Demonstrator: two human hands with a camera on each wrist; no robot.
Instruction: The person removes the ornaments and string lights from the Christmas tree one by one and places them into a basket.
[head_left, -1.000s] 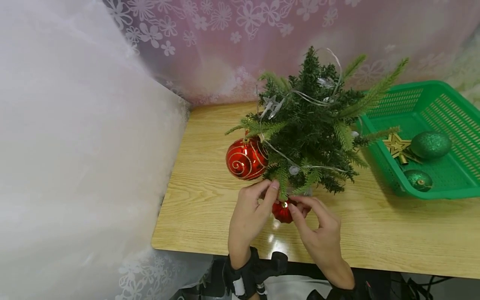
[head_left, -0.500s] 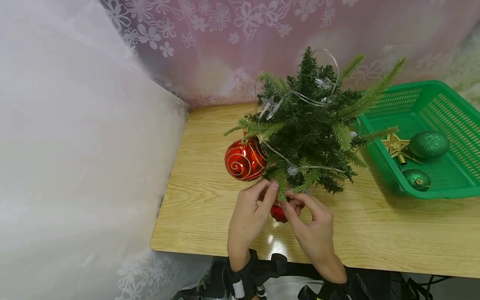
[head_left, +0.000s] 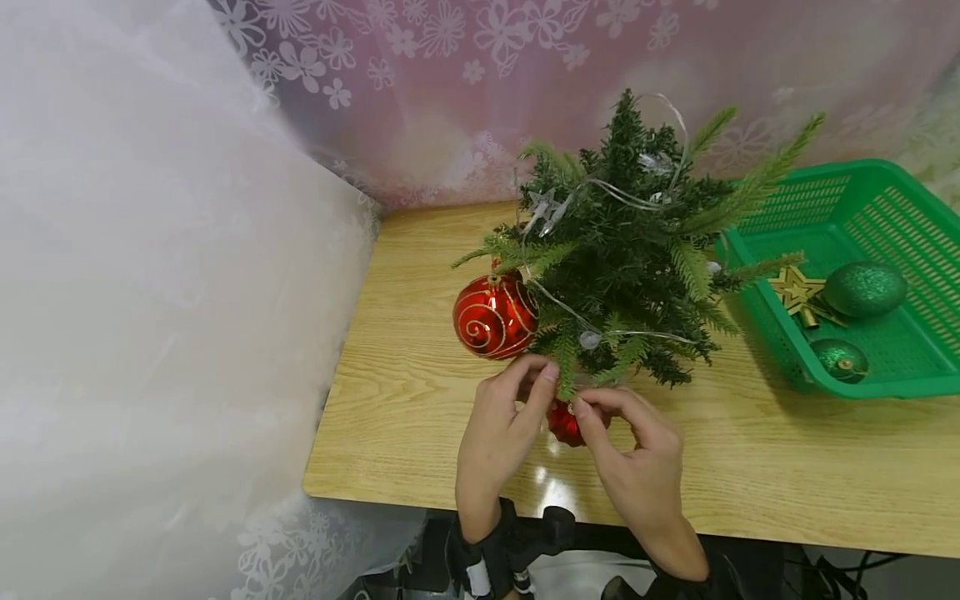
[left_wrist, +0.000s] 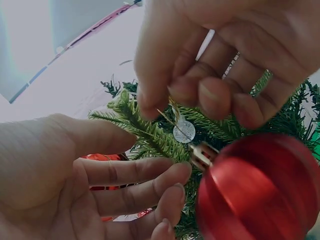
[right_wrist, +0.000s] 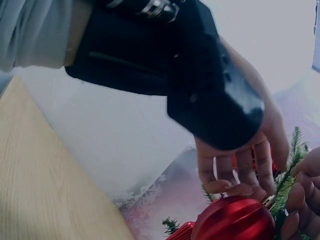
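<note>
A small green Christmas tree (head_left: pixel 615 250) stands on the wooden table. My left hand (head_left: pixel 495 433) holds a low front branch (left_wrist: pixel 150 137) between thumb and fingers, near its tip. Thin gold cord (left_wrist: pixel 169 116) is pinched by the right hand's fingertips (left_wrist: pixel 150 102), just above that branch. From the cord hangs a ribbed red bauble (left_wrist: pixel 257 185) with a gold cap (left_wrist: pixel 202 156); in the head view my right hand (head_left: pixel 645 458) is at its top. A larger red bauble (head_left: pixel 491 321) with gold swirls hangs on the tree's left side.
To the right, a green basket (head_left: pixel 892 387) holds a gold star (head_left: pixel 795 287) and two glittery green baubles (head_left: pixel 866 289). Clear-wired string lights (head_left: pixel 588 339) wind round the tree. The table's front edge (head_left: pixel 382 502) lies close below the hands.
The right hand moved left over the red bauble's cap, then back right, pinching throughout. More of the bauble shows now than half a second ago. The left hand stays at the branch.
</note>
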